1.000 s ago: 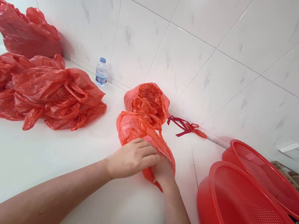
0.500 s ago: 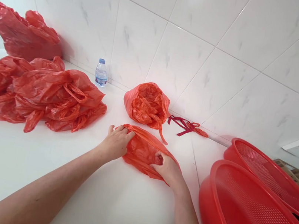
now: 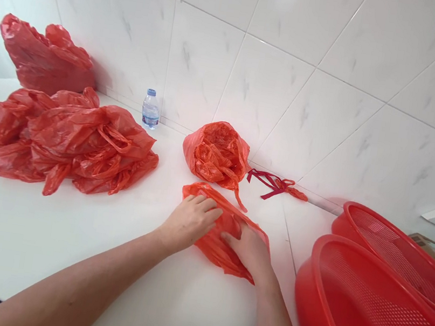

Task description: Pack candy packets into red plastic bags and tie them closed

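A thin red plastic bag [image 3: 215, 250] lies partly flattened on the white table in front of me. My left hand [image 3: 194, 218] is over the bag's left part, its fingers curled down on the plastic. At the right part, my right hand [image 3: 250, 248] grips the bag, with the thumb on the near side and the fingertips partly hidden in the folds. Just behind it sits another red bag [image 3: 197, 152], its mouth facing me and crumpled red plastic inside.
Crumpled red bags [image 3: 69, 141] are heaped at left, with a fuller red bag [image 3: 48, 64] behind them. A water bottle [image 3: 151, 109] stands by the tiled wall. Dark red ribbon [image 3: 266, 180] lies further right. Two red perforated baskets [image 3: 315, 286] occupy the right side.
My left hand has moved right from the bag's left edge, closer to my right hand, folding the plastic inward. The right fingers have slid into the folds. The view has shifted slightly.
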The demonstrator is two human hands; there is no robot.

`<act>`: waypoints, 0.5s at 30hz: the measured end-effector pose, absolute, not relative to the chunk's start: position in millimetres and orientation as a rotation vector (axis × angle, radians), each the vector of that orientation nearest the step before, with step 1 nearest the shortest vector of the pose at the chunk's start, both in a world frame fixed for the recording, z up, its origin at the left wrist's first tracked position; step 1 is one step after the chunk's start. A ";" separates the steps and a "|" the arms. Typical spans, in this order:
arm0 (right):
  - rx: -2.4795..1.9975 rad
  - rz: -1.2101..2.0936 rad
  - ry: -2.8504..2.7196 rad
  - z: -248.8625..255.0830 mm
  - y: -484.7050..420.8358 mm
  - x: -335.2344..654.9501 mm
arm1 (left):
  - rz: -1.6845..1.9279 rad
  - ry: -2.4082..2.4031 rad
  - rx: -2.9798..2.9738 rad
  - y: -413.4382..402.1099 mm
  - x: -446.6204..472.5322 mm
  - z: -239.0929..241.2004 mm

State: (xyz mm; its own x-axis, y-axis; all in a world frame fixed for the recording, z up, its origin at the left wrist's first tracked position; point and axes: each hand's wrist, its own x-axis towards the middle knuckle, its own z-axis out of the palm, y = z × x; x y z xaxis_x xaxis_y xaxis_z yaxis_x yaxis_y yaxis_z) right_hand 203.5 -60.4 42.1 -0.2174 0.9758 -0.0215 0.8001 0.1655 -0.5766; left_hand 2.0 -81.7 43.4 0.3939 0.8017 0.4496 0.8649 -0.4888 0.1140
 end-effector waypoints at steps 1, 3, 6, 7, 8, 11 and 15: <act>-1.707 0.673 -2.104 41.3 -60.5 203.7 | -0.657 -1.549 -2.540 -81.6 3.5 39.9; -1.734 0.659 -2.123 40.9 -61.2 203.7 | -0.606 -1.694 -2.572 -80.6 3.8 30.6; -1.732 0.558 -2.144 42.6 -63.8 199.8 | -0.563 -1.843 -2.623 -78.8 -0.1 16.9; -1.703 0.502 -2.146 43.1 -65.0 197.0 | -0.559 -1.850 -2.644 -78.4 -1.5 13.7; -1.662 0.446 -2.140 43.1 -66.1 193.6 | -0.555 -1.845 -2.662 -78.1 -2.7 11.4; -1.500 0.374 -2.139 39.5 -68.4 182.4 | -0.508 -1.842 -2.707 -78.4 -3.9 9.1; -1.423 0.407 -2.295 29.9 -65.0 177.4 | -0.465 -1.852 -2.761 -80.9 -2.4 11.5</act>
State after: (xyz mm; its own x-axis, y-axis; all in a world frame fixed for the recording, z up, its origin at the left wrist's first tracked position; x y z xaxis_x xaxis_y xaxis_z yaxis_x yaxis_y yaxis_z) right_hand 177.4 -65.0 29.9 -0.3963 0.8990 0.1866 0.7798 0.4369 -0.4484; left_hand -2.4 -80.9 11.5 0.3602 0.9266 0.1075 0.8676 -0.3752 0.3265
